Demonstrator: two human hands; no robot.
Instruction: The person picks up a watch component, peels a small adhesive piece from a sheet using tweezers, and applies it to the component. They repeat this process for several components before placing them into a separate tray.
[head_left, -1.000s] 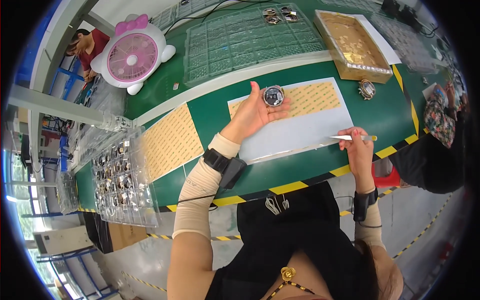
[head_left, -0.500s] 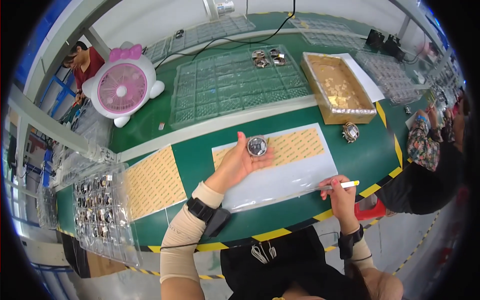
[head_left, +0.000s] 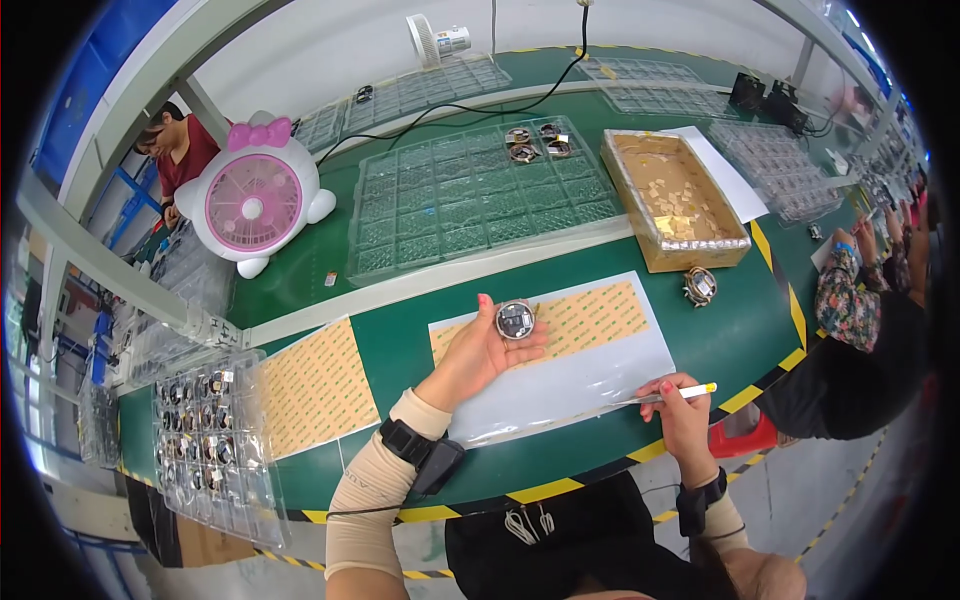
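My left hand (head_left: 480, 352) is palm up over the sheet, holding a round electronic module (head_left: 515, 320) with a silver rim and dark circuitry between thumb and fingers. My right hand (head_left: 680, 415) grips a slim white-handled tool (head_left: 698, 391) with a yellow end. Its thin metal tip points left, over the near right part of the sheet. Beneath both hands lies a pale backing sheet (head_left: 590, 378) with a tan strip of adhesive pieces (head_left: 600, 312) along its far side. Another round module (head_left: 699, 286) rests on the green table, right of the sheet.
A second adhesive sheet (head_left: 318, 390) lies left, beside a clear tray of modules (head_left: 200, 430). Farther back are a large clear tray (head_left: 440, 200), a cardboard box (head_left: 625, 190) with small tan pieces, and a pink-and-white fan (head_left: 255, 203). Co-workers sit at both sides.
The whole view has shifted, so the table and its things appear slightly lower. Both hands keep nearly the same pose, still holding the module and the tool.
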